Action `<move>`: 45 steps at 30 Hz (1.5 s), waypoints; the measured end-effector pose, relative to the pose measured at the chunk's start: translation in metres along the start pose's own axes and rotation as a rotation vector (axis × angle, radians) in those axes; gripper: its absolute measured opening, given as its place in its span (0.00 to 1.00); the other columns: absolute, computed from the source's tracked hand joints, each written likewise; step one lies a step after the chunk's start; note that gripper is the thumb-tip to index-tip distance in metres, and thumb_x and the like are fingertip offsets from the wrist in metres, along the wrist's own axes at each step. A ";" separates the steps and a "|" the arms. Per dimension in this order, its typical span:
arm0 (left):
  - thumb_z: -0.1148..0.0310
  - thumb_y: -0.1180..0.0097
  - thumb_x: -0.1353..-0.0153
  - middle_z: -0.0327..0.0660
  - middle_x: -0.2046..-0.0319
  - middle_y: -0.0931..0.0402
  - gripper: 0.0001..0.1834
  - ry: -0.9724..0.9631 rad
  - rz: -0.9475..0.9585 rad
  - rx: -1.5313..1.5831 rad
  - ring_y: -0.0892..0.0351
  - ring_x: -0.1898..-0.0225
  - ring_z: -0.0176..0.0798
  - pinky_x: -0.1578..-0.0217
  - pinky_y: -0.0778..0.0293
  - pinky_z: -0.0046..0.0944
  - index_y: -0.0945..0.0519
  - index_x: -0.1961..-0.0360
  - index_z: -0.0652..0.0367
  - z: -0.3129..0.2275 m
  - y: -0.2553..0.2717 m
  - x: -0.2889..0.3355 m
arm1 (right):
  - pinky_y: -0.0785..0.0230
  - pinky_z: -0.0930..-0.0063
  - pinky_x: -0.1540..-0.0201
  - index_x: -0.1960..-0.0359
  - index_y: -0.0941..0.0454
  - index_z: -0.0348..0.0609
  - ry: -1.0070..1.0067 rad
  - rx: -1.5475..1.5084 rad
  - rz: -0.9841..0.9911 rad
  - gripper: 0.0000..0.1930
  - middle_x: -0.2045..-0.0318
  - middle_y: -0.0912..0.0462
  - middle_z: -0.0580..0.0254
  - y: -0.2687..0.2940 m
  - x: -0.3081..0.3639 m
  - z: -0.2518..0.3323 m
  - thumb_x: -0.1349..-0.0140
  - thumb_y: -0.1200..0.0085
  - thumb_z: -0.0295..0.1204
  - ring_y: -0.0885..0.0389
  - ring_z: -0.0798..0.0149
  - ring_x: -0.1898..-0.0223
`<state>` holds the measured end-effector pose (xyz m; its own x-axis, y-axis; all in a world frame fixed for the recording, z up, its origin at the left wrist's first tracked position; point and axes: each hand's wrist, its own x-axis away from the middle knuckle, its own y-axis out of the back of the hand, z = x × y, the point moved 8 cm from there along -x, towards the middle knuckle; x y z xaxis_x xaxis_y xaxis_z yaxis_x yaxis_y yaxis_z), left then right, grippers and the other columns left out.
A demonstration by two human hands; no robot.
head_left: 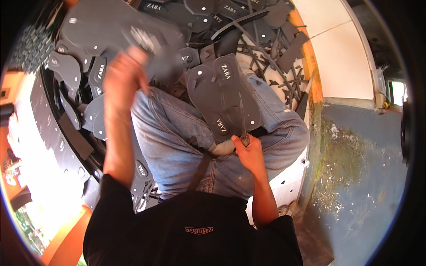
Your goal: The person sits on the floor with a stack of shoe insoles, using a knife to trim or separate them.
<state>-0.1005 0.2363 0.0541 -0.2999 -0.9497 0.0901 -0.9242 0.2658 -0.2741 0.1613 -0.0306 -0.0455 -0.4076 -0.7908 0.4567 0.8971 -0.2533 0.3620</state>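
Observation:
My right hand [250, 153] grips the handle of a knife [242, 124] with a slim, pointed blade, which lies over a dark grey foam sheet [211, 97] across my lap. That sheet has the outline of two joined flip-flop soles set head to tail, with white print and small white dots. My left hand [126, 73] is raised at the upper left and smeared by motion. Beside its fingers is a blurred dark sole piece [166, 62]; whether they hold it cannot be made out.
Dark foam soles [66, 68] pile up on the left and beyond my knees. Thin black offcuts [288, 75] litter the far right, next to an orange-edged strip [316, 88]. A pale tiled ledge [341, 53] and a stained blue-grey surface [364, 164] lie to the right.

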 end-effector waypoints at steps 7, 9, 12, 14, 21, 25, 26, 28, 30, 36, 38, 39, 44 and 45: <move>0.61 0.47 0.39 0.44 0.63 0.22 0.23 -0.171 -0.265 -0.262 0.22 0.64 0.36 0.59 0.25 0.34 0.28 0.49 0.67 -0.011 0.045 -0.004 | 0.42 0.81 0.79 0.78 0.27 0.38 -0.075 -0.193 -0.078 0.13 0.86 0.29 0.71 0.016 -0.005 -0.011 0.42 0.42 0.34 0.34 0.78 0.82; 0.62 0.46 0.40 0.41 0.68 0.21 0.17 -0.026 -0.268 -0.355 0.22 0.68 0.33 0.63 0.25 0.33 0.23 0.54 0.63 0.038 0.061 0.024 | 0.43 0.80 0.79 0.77 0.27 0.38 -0.090 -0.181 -0.106 0.13 0.86 0.29 0.71 0.024 -0.013 -0.015 0.42 0.42 0.34 0.35 0.78 0.82; 0.63 0.45 0.40 0.40 0.70 0.21 0.17 0.088 -0.394 -0.522 0.23 0.68 0.32 0.65 0.25 0.32 0.23 0.55 0.66 0.070 0.095 0.061 | 0.43 0.81 0.79 0.77 0.27 0.38 -0.052 -0.196 -0.117 0.12 0.86 0.29 0.71 0.034 -0.027 -0.009 0.41 0.42 0.33 0.35 0.78 0.82; 0.65 0.45 0.40 0.40 0.72 0.21 0.15 0.035 -0.442 -0.558 0.24 0.70 0.30 0.66 0.27 0.30 0.22 0.58 0.66 0.082 0.111 0.075 | 0.43 0.81 0.79 0.76 0.27 0.38 -0.044 -0.185 -0.115 0.13 0.85 0.29 0.71 0.037 -0.039 -0.004 0.41 0.42 0.34 0.35 0.79 0.81; 0.70 0.44 0.42 0.44 0.69 0.20 0.10 -0.159 -0.507 -0.862 0.23 0.66 0.36 0.60 0.29 0.34 0.20 0.63 0.66 0.070 0.045 0.097 | 0.36 0.61 0.74 0.76 0.28 0.33 0.187 0.206 -0.267 0.17 0.85 0.26 0.50 0.024 -0.062 -0.009 0.43 0.43 0.38 0.27 0.50 0.82; 0.68 0.44 0.43 0.47 0.67 0.20 0.11 -0.053 -0.407 -0.848 0.21 0.61 0.41 0.57 0.29 0.37 0.19 0.63 0.64 0.082 0.012 0.091 | 0.36 0.57 0.74 0.76 0.29 0.32 0.186 0.224 -0.251 0.17 0.84 0.26 0.46 0.023 -0.058 0.005 0.43 0.44 0.37 0.27 0.44 0.81; 0.68 0.44 0.43 0.46 0.69 0.20 0.11 -0.064 -0.397 -0.895 0.21 0.62 0.41 0.58 0.29 0.37 0.19 0.63 0.64 0.078 0.006 0.083 | 0.36 0.57 0.74 0.76 0.29 0.32 0.176 0.207 -0.248 0.17 0.84 0.26 0.46 0.023 -0.058 0.005 0.43 0.44 0.37 0.28 0.44 0.81; 0.68 0.45 0.43 0.46 0.70 0.20 0.11 -0.111 -0.360 -0.955 0.20 0.64 0.41 0.61 0.28 0.37 0.19 0.63 0.64 0.067 -0.003 0.057 | 0.37 0.57 0.74 0.76 0.29 0.32 0.168 0.176 -0.250 0.17 0.84 0.26 0.46 0.025 -0.058 0.002 0.43 0.44 0.37 0.28 0.44 0.81; 0.68 0.46 0.43 0.48 0.72 0.20 0.11 -0.113 -0.297 -0.835 0.19 0.69 0.44 0.65 0.26 0.37 0.20 0.63 0.63 0.066 -0.013 0.031 | 0.37 0.57 0.75 0.76 0.29 0.32 0.173 0.152 -0.261 0.16 0.84 0.27 0.46 0.027 -0.058 -0.002 0.43 0.44 0.36 0.29 0.44 0.82; 0.67 0.45 0.44 0.50 0.70 0.20 0.11 -0.191 -0.103 -0.992 0.19 0.68 0.45 0.63 0.26 0.39 0.20 0.63 0.63 0.109 -0.048 -0.026 | 0.38 0.67 0.79 0.72 0.26 0.34 0.167 -0.167 -0.531 0.12 0.86 0.27 0.58 0.057 -0.053 -0.007 0.42 0.43 0.33 0.28 0.65 0.84; 0.64 0.44 0.45 0.50 0.67 0.20 0.13 -0.175 -0.070 -0.991 0.20 0.65 0.49 0.62 0.26 0.41 0.20 0.62 0.63 0.137 -0.049 -0.024 | 0.38 0.71 0.79 0.71 0.25 0.34 0.110 -0.269 -0.571 0.11 0.85 0.28 0.63 0.073 -0.055 -0.016 0.41 0.43 0.32 0.30 0.70 0.83; 0.63 0.43 0.45 0.50 0.67 0.20 0.15 -0.134 -0.084 -0.913 0.20 0.65 0.48 0.62 0.26 0.41 0.20 0.62 0.63 0.146 -0.041 -0.024 | 0.38 0.73 0.79 0.70 0.25 0.34 0.083 -0.321 -0.592 0.11 0.85 0.28 0.65 0.080 -0.055 -0.020 0.41 0.43 0.32 0.31 0.73 0.83; 0.57 0.38 0.47 0.48 0.67 0.20 0.24 0.021 0.100 -0.908 0.20 0.64 0.42 0.60 0.27 0.38 0.22 0.57 0.66 0.155 -0.056 -0.011 | 0.34 0.73 0.75 0.66 0.24 0.34 0.238 0.043 -0.620 0.11 0.82 0.24 0.61 0.073 -0.050 0.004 0.41 0.44 0.32 0.28 0.71 0.81; 0.56 0.37 0.48 0.49 0.67 0.20 0.25 0.041 0.156 -0.963 0.20 0.64 0.41 0.61 0.28 0.38 0.22 0.57 0.66 0.156 -0.059 -0.009 | 0.33 0.72 0.74 0.66 0.24 0.34 0.214 0.007 -0.616 0.11 0.81 0.24 0.60 0.076 -0.051 0.006 0.41 0.44 0.32 0.27 0.71 0.80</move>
<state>-0.0068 0.2034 -0.0801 -0.4262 -0.8908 0.1577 -0.6653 0.4268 0.6126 0.2492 -0.0063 -0.0367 -0.8031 -0.5958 -0.0072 0.5089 -0.6922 0.5118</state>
